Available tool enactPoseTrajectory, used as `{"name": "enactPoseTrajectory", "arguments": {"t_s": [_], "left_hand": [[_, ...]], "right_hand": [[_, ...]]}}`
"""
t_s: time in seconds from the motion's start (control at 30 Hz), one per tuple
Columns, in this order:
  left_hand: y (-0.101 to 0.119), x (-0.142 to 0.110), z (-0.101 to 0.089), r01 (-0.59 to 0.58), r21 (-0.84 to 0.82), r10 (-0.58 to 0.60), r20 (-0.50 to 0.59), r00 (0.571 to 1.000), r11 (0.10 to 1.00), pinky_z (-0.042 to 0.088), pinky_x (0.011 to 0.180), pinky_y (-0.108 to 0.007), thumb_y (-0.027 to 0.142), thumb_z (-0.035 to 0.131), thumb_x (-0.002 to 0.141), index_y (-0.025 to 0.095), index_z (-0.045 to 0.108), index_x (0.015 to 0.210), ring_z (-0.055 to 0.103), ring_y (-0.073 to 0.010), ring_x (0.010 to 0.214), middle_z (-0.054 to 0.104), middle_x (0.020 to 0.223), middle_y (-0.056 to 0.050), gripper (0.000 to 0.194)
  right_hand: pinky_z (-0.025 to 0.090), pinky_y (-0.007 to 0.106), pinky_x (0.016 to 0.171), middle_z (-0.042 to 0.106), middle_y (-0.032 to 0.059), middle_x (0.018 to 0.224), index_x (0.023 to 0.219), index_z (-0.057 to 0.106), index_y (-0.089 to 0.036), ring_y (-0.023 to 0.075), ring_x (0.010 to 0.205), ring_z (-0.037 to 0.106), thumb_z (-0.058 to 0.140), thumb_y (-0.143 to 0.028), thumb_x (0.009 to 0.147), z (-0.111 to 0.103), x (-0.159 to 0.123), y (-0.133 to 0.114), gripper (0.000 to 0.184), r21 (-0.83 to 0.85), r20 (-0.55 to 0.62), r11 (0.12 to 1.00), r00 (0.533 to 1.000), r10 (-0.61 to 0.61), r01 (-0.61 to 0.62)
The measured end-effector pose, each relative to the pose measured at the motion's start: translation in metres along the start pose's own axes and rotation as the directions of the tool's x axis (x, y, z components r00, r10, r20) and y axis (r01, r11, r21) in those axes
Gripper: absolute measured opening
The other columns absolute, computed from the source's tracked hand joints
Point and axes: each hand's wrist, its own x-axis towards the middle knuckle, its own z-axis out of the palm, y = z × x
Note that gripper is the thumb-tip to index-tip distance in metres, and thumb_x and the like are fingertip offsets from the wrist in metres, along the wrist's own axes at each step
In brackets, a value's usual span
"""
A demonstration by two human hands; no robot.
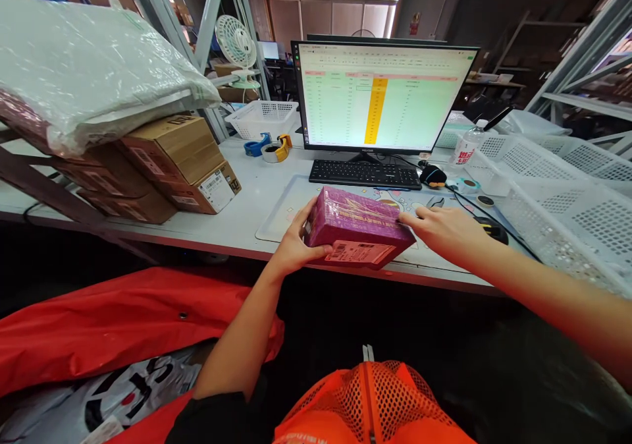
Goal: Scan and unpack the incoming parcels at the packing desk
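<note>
A purple-wrapped parcel box with clear tape over its top and a white label on its near side is tilted at the desk's front edge. My left hand grips its left end, with the thumb on the near side by the label. At the top right corner of the parcel is my right hand, its fingers curled and pinched together. What those fingers hold, if anything, is hidden. Beneath the parcel lies a pale printed desk mat.
A monitor and black keyboard stand behind the parcel. Tape rolls lie to the left, near stacked cartons under a white plastic package. On the right are a mouse, a bottle and white baskets.
</note>
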Motion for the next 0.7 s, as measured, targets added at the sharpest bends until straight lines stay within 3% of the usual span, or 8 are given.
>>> {"name": "enactPoseTrajectory", "arguments": {"t_s": [0.17, 0.27, 0.37, 0.4, 0.47, 0.57, 0.7], "left_hand": [[-0.037, 0.006, -0.056, 0.122, 0.02, -0.122, -0.008, 0.992, 0.992, 0.039, 0.127, -0.058, 0.061, 0.095, 0.067, 0.031, 0.018, 0.171, 0.04, -0.0417, 0.156, 0.034, 0.172, -0.017, 0.133], [-0.026, 0.009, -0.074, 0.134, 0.197, -0.124, -0.066, 0.99, 0.971, 0.029, 0.129, -0.066, 0.069, 0.089, 0.07, 0.026, 0.023, 0.169, 0.03, -0.0447, 0.16, 0.027, 0.175, -0.019, 0.127], [0.014, 0.005, -0.051, -0.079, 0.529, 0.19, -0.158, 0.969, 0.845, 0.024, 0.131, -0.063, 0.064, 0.074, 0.089, 0.023, 0.036, 0.163, 0.027, -0.0397, 0.162, 0.029, 0.174, -0.017, 0.093], [0.026, 0.003, -0.035, -0.149, 0.638, 0.287, -0.119, 0.951, 0.756, 0.025, 0.132, -0.06, 0.059, 0.069, 0.095, 0.023, 0.041, 0.161, 0.03, -0.0365, 0.16, 0.035, 0.171, -0.015, 0.079], [0.04, 0.001, -0.002, -0.212, 0.792, 0.35, -0.002, 0.937, 0.572, 0.028, 0.13, -0.056, 0.054, 0.065, 0.1, 0.023, 0.051, 0.153, 0.04, -0.0354, 0.154, 0.051, 0.161, -0.014, 0.063], [0.032, 0.004, 0.034, -0.14, 0.902, 0.363, -0.019, 0.932, 0.408, 0.032, 0.122, -0.055, 0.056, 0.064, 0.102, 0.017, 0.06, 0.146, 0.051, -0.0372, 0.141, 0.064, 0.146, -0.016, 0.059], [0.004, 0.015, 0.043, -0.074, 0.916, 0.491, -0.142, 0.859, 0.395, 0.036, 0.109, -0.047, 0.051, 0.061, 0.105, 0.019, 0.071, 0.128, 0.06, -0.0309, 0.125, 0.074, 0.127, -0.011, 0.04]], "right_hand": [[0.041, 0.032, 0.064, 0.072, 0.0139, 0.115, 0.15, 0.061, -0.028, 0.027, 0.087, 0.074, 0.041, -0.021, 0.108, 0.063, -0.008, 0.018, 0.046, 0.085, 0.195, 0.974, 0.962, 0.19, -0.209], [0.048, 0.034, 0.072, 0.069, 0.0162, 0.127, 0.158, 0.052, -0.03, 0.029, 0.1, 0.074, 0.037, -0.033, 0.112, 0.089, 0.007, 0.005, 0.049, 0.163, 0.163, 0.956, 0.963, 0.216, -0.242], [0.05, 0.036, 0.085, 0.067, 0.0175, 0.129, 0.164, 0.045, -0.03, 0.0305, 0.112, 0.071, 0.033, -0.032, 0.113, 0.102, 0.036, -0.016, 0.052, 0.186, 0.106, 0.95, 0.966, 0.236, -0.252], [0.05, 0.037, 0.089, 0.066, 0.018, 0.13, 0.166, 0.043, -0.03, 0.0309, 0.115, 0.07, 0.032, -0.031, 0.113, 0.105, 0.046, -0.023, 0.054, 0.194, 0.091, 0.947, 0.966, 0.241, -0.255], [0.05, 0.039, 0.094, 0.064, 0.0193, 0.136, 0.168, 0.038, -0.029, 0.0319, 0.12, 0.067, 0.033, -0.032, 0.113, 0.111, 0.064, -0.034, 0.055, 0.225, 0.085, 0.936, 0.963, 0.256, -0.269], [0.05, 0.041, 0.098, 0.061, 0.0212, 0.142, 0.167, 0.041, -0.025, 0.034, 0.126, 0.064, 0.035, -0.036, 0.113, 0.12, 0.079, -0.043, 0.055, 0.288, 0.11, 0.915, 0.959, 0.261, -0.282], [0.052, 0.04, 0.097, 0.064, 0.0188, 0.139, 0.156, 0.056, -0.021, 0.0338, 0.126, 0.064, 0.043, -0.04, 0.111, 0.12, 0.081, -0.031, 0.05, 0.339, 0.106, 0.907, 0.968, 0.227, -0.25]]}}
